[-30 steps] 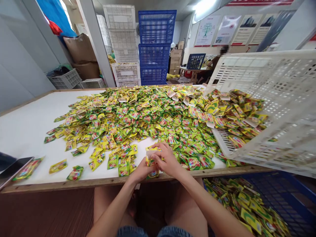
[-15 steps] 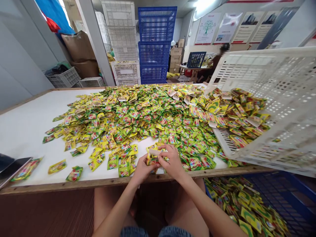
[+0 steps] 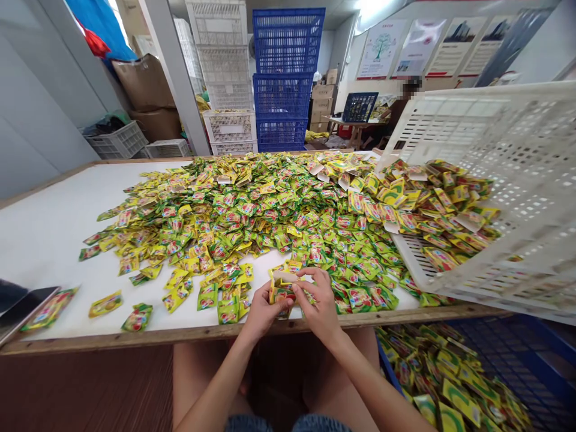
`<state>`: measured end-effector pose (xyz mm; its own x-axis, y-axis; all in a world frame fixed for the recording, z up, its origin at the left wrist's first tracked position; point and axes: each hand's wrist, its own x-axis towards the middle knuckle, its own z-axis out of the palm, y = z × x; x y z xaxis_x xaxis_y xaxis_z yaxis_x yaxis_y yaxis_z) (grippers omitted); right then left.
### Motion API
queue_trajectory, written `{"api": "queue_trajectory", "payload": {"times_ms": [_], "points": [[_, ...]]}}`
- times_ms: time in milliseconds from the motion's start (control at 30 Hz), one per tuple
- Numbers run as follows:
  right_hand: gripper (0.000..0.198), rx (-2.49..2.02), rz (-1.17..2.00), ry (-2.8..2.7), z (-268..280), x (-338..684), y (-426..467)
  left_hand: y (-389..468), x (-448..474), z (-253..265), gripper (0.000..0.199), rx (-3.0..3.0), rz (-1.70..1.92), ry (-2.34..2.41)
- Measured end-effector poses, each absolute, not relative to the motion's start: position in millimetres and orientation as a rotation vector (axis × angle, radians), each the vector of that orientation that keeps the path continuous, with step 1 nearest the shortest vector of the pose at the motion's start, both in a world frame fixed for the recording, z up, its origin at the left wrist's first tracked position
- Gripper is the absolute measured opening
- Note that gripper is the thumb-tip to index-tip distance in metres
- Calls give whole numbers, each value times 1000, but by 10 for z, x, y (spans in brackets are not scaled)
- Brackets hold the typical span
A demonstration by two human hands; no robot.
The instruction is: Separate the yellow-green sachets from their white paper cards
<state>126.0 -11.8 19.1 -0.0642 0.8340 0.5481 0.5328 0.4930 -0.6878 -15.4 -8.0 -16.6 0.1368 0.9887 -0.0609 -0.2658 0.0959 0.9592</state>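
Both hands at the table's (image 3: 54,228) near edge, about mid-length. Left hand (image 3: 261,309) and right hand (image 3: 320,306) are closed together on a small stack of sachets (image 3: 282,292), fingers wrapped round it from both sides; the stack sits just above the wooden edge strip. Right thumb and forefinger pinch the top sachet.

Big pile of yellow-green sachets (image 3: 279,210) covers the middle and far-right part of the table, running from just beyond the hands to the far edge. A few strays (image 3: 137,317) lie apart near the near-left edge. Dark flat device (image 3: 20,306) at the near-left corner, partly out of frame.

White crate (image 3: 508,180) tipped on its side at the table's right edge, open mouth facing the pile, sachets spilling out of it. Blue crate (image 3: 517,354) below the near-right corner, on the floor side, part-filled with the same sachets.

Behind the far edge: stacked blue crates (image 3: 283,78) and white crates (image 3: 222,72). Another person (image 3: 400,111) sits at a far table, well apart.
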Motion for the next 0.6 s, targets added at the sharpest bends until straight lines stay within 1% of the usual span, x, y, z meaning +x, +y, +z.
{"api": "queue_trajectory", "payload": {"times_ms": [200, 367, 433, 500, 600], "points": [[16, -1202, 323, -2018, 292, 1265, -47, -80, -171, -182, 42, 1047, 1227, 1008], [11, -1234, 222, -2047, 413, 1235, -60, -73, -158, -156, 43, 1061, 1244, 1012], [11, -1233, 234, -2065, 387, 1203, -72, -79, -159, -147, 44, 1090, 1255, 1023], [14, -1233, 270, -2079, 337, 1188, -73, -100, -161, -134, 44, 1104, 1255, 1025], [16, -1198, 371, -2020, 259, 1215, -78, -163, -155, -103, 54, 1077, 1278, 1013]]}}
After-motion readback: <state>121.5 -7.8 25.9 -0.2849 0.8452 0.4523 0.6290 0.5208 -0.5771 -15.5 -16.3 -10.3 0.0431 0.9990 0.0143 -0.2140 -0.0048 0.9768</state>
